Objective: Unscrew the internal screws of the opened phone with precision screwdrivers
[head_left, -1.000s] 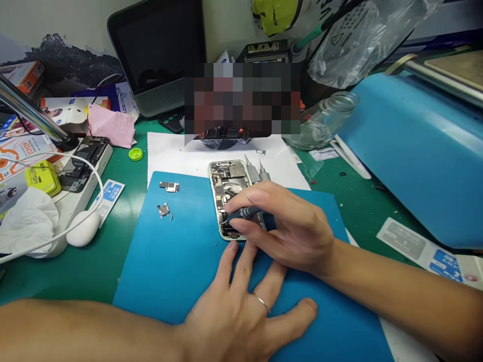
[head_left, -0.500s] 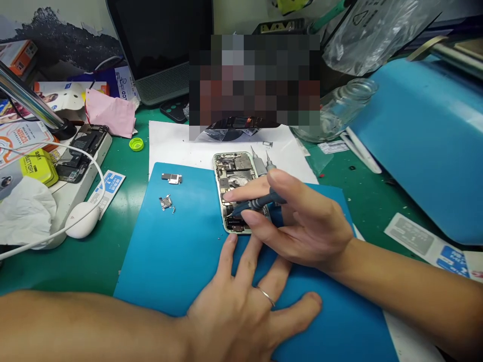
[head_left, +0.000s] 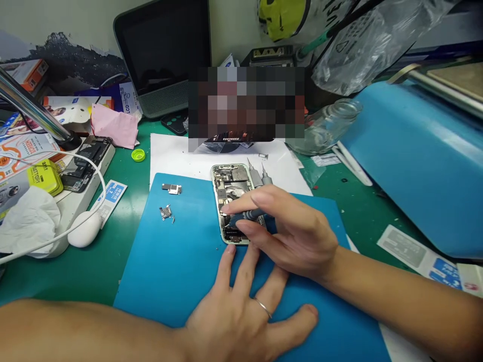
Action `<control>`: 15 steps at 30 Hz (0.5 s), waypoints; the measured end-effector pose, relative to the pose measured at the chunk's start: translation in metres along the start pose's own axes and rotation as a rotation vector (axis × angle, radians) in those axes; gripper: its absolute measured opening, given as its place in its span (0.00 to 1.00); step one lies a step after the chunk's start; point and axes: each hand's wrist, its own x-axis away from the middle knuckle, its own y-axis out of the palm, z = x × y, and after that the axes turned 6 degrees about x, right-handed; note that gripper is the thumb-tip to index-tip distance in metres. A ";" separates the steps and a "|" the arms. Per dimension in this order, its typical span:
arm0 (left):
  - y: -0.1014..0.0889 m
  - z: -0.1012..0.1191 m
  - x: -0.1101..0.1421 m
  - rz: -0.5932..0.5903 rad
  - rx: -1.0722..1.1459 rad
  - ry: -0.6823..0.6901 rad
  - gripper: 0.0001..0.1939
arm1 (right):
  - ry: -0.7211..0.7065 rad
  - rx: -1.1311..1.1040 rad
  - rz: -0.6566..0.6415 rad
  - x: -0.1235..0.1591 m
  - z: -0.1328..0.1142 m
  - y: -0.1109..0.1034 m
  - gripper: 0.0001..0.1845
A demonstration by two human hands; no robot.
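The opened phone (head_left: 231,193) lies partly on the blue mat (head_left: 166,276), its long axis running away from you. Your right grip (head_left: 290,229), the nearer, overhangs the phone's right side, pinching a dark tool (head_left: 247,216); your left grip (head_left: 234,306), spread wide, rests by the phone's near end.

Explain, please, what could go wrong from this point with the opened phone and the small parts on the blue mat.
The right hand holds a dark tool over the opened phone; a slip might scratch its exposed insides.
The small metal parts lie loose on the blue mat, so a bump could scatter them.
The left hand rests close by the phone's lower edge; a push might shift the phone.
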 end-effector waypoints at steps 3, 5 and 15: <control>0.001 -0.001 -0.001 0.030 -0.047 -0.003 0.33 | -0.027 0.000 -0.026 -0.003 -0.002 -0.001 0.43; 0.001 -0.001 -0.001 0.031 -0.061 -0.006 0.32 | -0.035 0.005 -0.035 -0.005 -0.003 -0.002 0.42; 0.000 -0.001 -0.001 0.048 -0.099 -0.014 0.38 | -0.001 -0.004 -0.034 -0.006 -0.005 -0.002 0.37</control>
